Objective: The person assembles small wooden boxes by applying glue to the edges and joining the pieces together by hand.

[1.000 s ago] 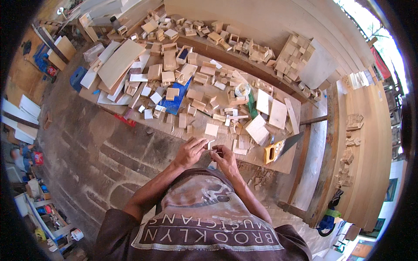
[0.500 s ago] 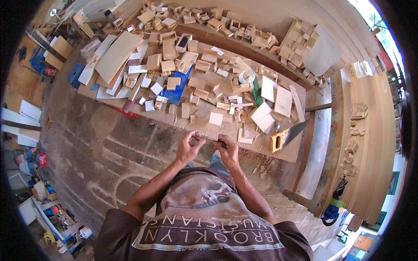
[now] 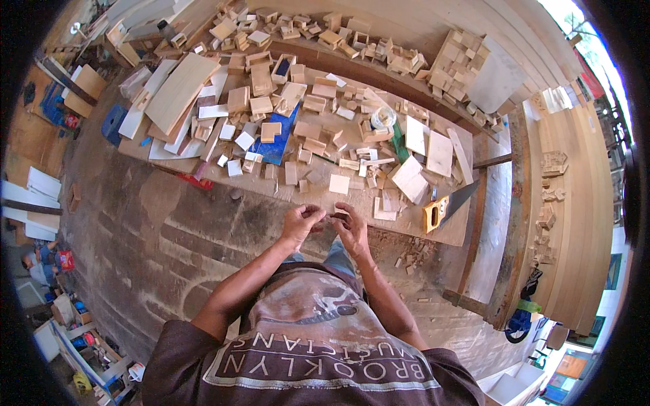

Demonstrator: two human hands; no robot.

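Both hands are raised in front of my body, close together by the near edge of the workbench [image 3: 267, 189]. My left hand [image 3: 302, 224] has its fingertips pinched together; whatever they hold is too small to make out. Just beside it, my right hand [image 3: 351, 230] has curled fingers around a small dark thing that I cannot identify. Straight ahead on the bench lies a pale square wooden piece [image 3: 339, 183]. To the right, a handsaw [image 3: 434, 216] with a yellow handle rests near the bench's front corner.
Small wooden blocks and boxes [image 3: 313, 131] crowd the bench around a blue sheet [image 3: 276, 143] and a clear plastic tub [image 3: 383, 120]. Large boards [image 3: 181, 98] are stacked at left. Offcuts [image 3: 414, 252] litter the floor. Another person [image 3: 42, 262] is far left.
My hands have drawn nearer to each other, the left moving slightly right. The fingers of my right hand have shifted. The view has tilted a little; things on the bench stay put.
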